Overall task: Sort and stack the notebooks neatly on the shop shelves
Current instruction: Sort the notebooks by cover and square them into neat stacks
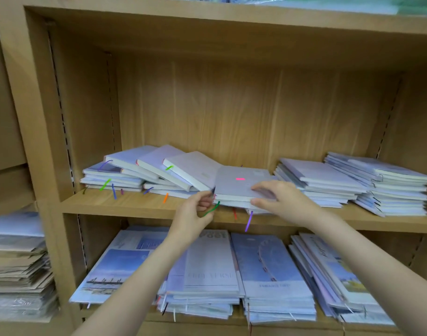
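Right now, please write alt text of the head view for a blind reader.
Two hands grip a pale notebook atop a short stack on the middle wooden shelf: left hand at its near-left corner, right hand on its right side. Slanted notebooks lean at left.

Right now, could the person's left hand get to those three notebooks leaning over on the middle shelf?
Probably yes. The left hand is at the shelf's front edge, just right of the leaning notebooks, and nothing stands between them. It would first have to let go of the notebook that both hands are holding.
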Available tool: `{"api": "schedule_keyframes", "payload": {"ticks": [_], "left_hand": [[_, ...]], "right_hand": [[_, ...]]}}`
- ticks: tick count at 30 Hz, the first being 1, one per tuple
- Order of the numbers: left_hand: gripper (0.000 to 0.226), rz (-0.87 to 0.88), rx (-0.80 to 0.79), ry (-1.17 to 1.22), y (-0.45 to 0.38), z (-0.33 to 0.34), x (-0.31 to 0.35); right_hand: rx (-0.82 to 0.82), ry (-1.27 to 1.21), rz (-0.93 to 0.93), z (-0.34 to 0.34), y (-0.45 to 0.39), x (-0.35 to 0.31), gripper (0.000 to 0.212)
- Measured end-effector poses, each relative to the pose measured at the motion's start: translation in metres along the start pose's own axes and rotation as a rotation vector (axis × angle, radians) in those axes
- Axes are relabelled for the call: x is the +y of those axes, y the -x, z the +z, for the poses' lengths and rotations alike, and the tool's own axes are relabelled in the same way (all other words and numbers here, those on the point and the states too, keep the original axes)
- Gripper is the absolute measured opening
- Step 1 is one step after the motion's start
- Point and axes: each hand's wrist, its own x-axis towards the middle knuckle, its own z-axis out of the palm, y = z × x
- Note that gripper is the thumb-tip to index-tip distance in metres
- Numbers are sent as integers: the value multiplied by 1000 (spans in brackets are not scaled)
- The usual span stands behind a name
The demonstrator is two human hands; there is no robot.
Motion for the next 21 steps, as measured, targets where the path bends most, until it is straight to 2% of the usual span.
{"api": "schedule_keyframes", "payload": {"ticks": [5,12,15,16,18,20,21], "left_hand": [[46,-142,-55,192,-1,7,15],[47,-203,-130,326,4,28,28],[48,-206,-177,350,7,37,30],[45,-202,-176,357,7,38,31],[35,-189,-155,361,5,39,33],[32,-180,-144,360,2,39,35],[33,-177,-147,355,1,40,35]], "right_hand": [[-61,-239,195,-3,15,16,60],[-50,-488,341,-10,22,38,70],[-138,-574,413,-22,22,47,70],[-160,-642,442,-27,21,48,69],[-144,-951,547,-37,15,49,63],[-50,-1231,652,-37,7,48,43],[-5,-1229,666,-35,5,45,31]]}}
